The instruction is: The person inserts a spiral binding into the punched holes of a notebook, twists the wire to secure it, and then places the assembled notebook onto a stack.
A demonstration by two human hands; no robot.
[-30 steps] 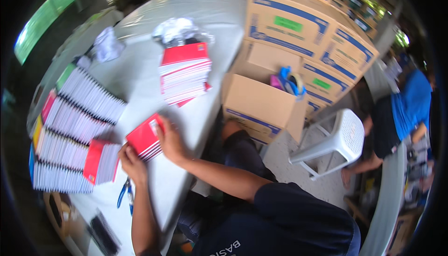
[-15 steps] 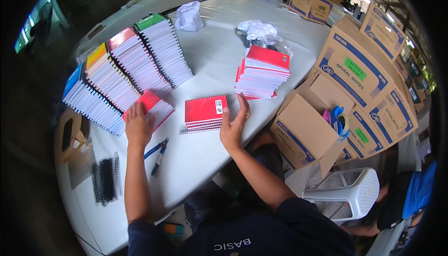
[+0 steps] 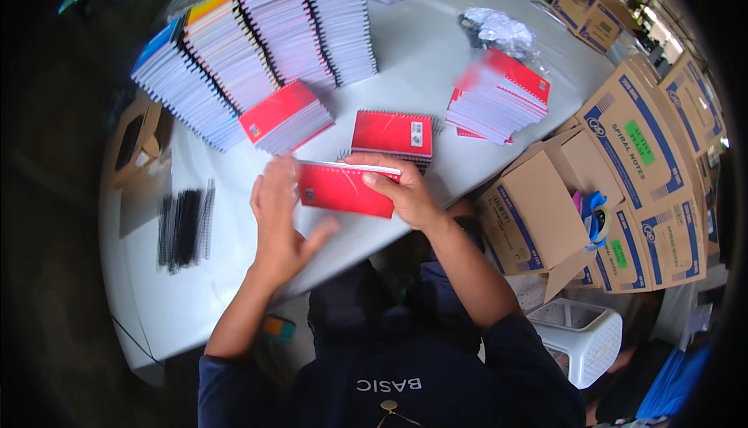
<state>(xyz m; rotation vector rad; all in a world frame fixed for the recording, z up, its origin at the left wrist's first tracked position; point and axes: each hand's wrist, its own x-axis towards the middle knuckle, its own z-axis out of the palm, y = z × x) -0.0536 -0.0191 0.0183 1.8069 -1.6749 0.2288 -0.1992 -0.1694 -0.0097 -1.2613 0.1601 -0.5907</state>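
My right hand (image 3: 401, 194) grips a red spiral notebook (image 3: 343, 188) by its right end and holds it lifted above the white table (image 3: 421, 61). My left hand (image 3: 282, 221) is open with fingers spread, its fingertips against the notebook's left edge. Just beyond lies a small pile of red notebooks (image 3: 392, 135). Another short red-topped pile (image 3: 285, 116) sits to its left, and a taller red-topped stack (image 3: 499, 97) to its right.
Tall rows of notebooks with blue, yellow, red and green covers (image 3: 249, 46) stand at the back left. Black binding coils (image 3: 184, 225) lie at the left. Open cardboard boxes (image 3: 545, 210) and a white plastic stool (image 3: 576, 338) crowd the right. Crumpled plastic wrap (image 3: 499, 30) lies farther back.
My right hand has lifted one red notebook off the pile toward me. My left hand left the short red pile and came to the notebook's left edge.
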